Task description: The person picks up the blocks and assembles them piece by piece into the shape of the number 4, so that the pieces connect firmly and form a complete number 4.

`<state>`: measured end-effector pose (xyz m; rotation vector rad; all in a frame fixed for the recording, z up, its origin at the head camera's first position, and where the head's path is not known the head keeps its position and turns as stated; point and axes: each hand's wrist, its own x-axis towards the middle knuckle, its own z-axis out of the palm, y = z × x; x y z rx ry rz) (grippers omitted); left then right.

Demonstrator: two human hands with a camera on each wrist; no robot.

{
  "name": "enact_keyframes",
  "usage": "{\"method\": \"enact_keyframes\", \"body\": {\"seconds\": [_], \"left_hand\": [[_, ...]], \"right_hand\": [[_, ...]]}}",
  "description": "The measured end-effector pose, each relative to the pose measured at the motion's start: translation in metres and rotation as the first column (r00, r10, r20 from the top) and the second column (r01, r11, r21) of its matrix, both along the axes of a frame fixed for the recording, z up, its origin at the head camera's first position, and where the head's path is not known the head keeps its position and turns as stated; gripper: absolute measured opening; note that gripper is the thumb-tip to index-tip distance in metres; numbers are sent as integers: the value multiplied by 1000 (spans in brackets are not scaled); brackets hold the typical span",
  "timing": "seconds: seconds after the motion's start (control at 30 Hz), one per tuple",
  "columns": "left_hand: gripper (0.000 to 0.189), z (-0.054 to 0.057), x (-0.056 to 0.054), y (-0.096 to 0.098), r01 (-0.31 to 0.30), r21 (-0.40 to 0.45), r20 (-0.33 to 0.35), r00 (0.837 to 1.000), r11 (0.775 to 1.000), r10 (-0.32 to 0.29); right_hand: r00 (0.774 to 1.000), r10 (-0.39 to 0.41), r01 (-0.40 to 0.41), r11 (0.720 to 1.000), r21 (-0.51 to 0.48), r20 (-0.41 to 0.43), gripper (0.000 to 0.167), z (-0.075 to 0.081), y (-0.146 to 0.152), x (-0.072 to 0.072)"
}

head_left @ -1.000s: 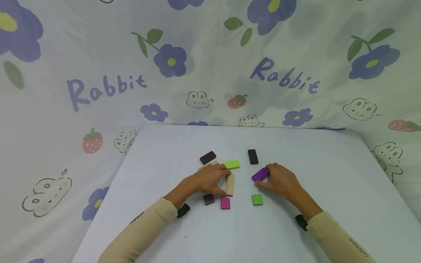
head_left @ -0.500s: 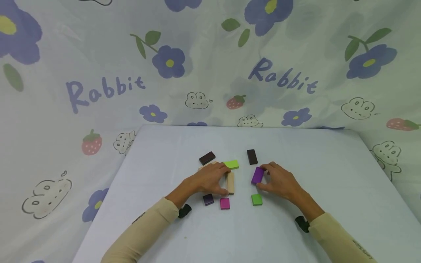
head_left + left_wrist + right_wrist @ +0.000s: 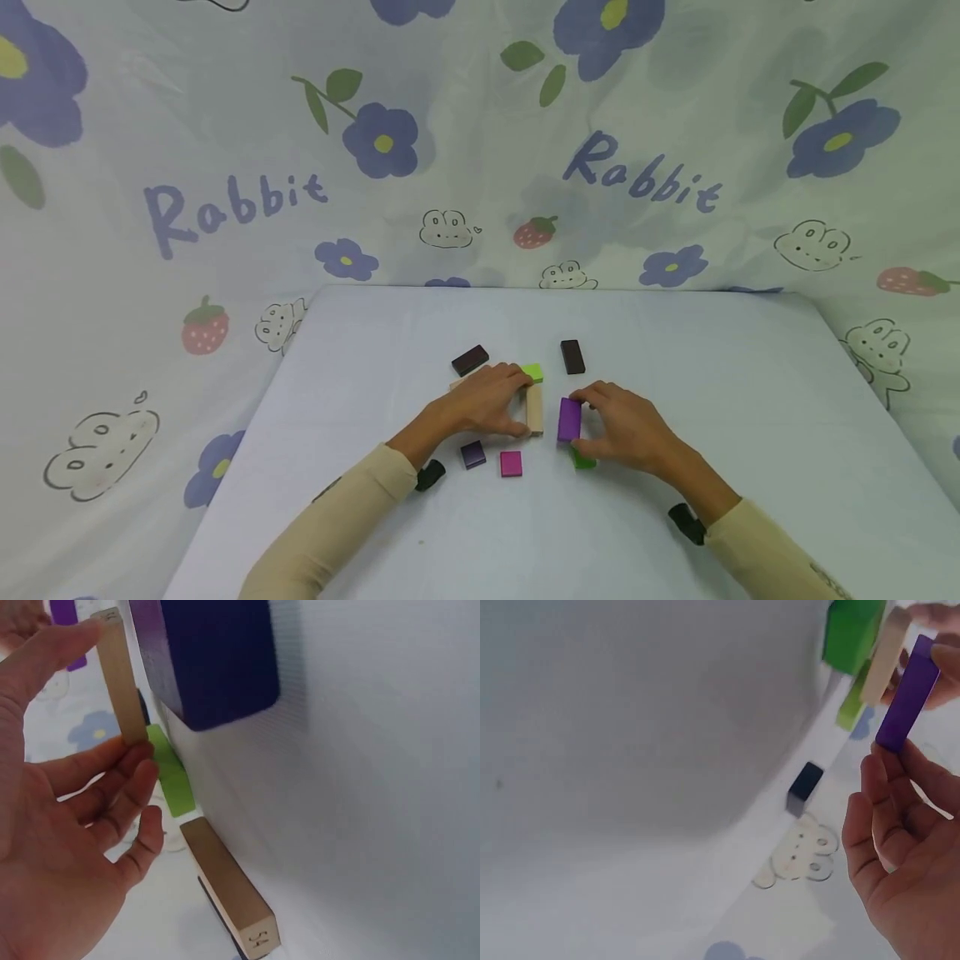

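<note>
My left hand (image 3: 486,402) pinches a plain wooden block (image 3: 120,679) lengthwise, thumb at one end and fingertips at the other. In the head view, that wooden block (image 3: 535,410) points away from me. Just to its right, my right hand (image 3: 626,425) holds a purple block (image 3: 569,419) by its two ends between thumb and fingers. The right wrist view shows the purple block (image 3: 907,697) close beside the wooden one (image 3: 887,656). A green block (image 3: 583,458) lies partly hidden under the right thumb. Behind the left fingertips is a lime block (image 3: 532,372).
Two dark brown blocks (image 3: 470,360) lie farther back, one (image 3: 573,357) to the right. Nearer are a dark purple block (image 3: 473,455) and a magenta block (image 3: 511,464). A second wooden block (image 3: 229,877) lies beyond the left hand. A printed curtain (image 3: 480,167) hangs behind the table.
My right hand has turned the purple block from slanted to nearly straight and brought it left and nearer. The left hand has moved the wooden block slightly right and away, toward the lime block.
</note>
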<state>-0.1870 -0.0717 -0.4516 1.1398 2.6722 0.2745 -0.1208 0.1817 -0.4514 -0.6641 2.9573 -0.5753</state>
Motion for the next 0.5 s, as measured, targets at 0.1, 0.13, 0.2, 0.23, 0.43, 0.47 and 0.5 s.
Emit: {"method": "enact_keyframes", "body": {"seconds": [0.1,0.13,0.2,0.23,0.43,0.47,0.5], "left_hand": [[73,-1,-1,2,5,8,-3,1000,1000,-5],[73,-2,-1,3,8,13,-8,1000,1000,-8],[74,-2,-1,5,15,21,-14,1000,1000,-14],[74,-2,-1,5,16,25,-13,1000,1000,-16],[75,-3,0,8,25,24,-30,999,999,-25],[76,-3,1,8,26,20,-34,999,999,-26],[75,-3,1,9,27,22,-34,999,999,-26]], "right_hand": [[999,50,-50,999,15,-11,62,3,-5,6],[998,65,-64,998,22,-13,61,3,-7,8],[996,89,-89,995,36,-11,61,5,-11,13],[995,99,-99,994,39,-6,61,5,-12,15],[986,165,-165,986,23,4,59,2,-20,27],[985,173,-173,985,20,6,58,1,-21,28],[984,178,-178,984,19,5,58,0,-22,29]]}}
